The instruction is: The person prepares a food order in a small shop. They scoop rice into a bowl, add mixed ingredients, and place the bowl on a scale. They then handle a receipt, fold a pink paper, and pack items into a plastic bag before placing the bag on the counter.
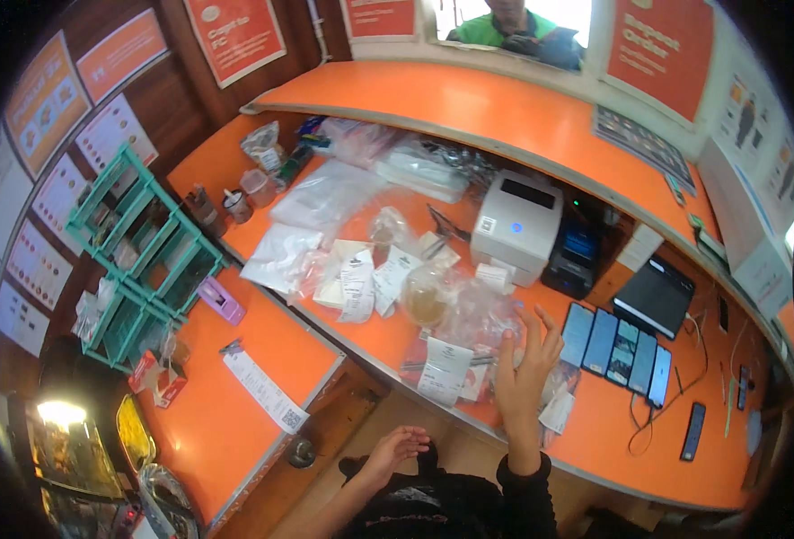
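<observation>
My right hand is raised over the front of the orange counter, fingers spread, holding nothing that I can see. Just beyond it lies a clear plastic bag of packed items. Beside that, a tied clear bag holds a yellowish-brown liquid. A printed receipt rests on a bagged package left of this hand, and another bag with a white slip is to its right. My left hand hangs in front of my body, below the counter edge, fingers loosely bent and nothing visible in it.
A white label printer stands beside a black card-terminal-like device. Several phones lie in a row at right. Green stacked racks and a long receipt occupy the left counter. A person is beyond the window.
</observation>
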`<state>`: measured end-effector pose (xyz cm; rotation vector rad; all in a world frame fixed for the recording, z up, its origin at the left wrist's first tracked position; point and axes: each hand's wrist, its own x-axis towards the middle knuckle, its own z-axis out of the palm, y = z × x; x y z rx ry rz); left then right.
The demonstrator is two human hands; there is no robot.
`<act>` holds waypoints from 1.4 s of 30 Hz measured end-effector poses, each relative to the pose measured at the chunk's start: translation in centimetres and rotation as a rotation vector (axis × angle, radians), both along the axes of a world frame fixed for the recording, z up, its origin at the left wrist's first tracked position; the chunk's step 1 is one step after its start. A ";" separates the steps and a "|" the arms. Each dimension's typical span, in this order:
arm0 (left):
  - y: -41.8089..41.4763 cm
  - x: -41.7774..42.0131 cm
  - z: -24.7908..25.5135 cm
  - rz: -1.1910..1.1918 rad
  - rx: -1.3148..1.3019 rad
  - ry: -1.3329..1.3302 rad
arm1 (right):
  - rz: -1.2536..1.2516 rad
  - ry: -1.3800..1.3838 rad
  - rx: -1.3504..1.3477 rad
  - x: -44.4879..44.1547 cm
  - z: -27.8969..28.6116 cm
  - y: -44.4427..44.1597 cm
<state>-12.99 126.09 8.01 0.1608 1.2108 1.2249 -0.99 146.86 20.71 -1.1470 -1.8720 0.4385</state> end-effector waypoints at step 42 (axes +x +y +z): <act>-2.3 -5.5 -3.8 0.526 -0.032 -0.049 | 0.198 0.311 -0.736 6.8 -1.1 34.1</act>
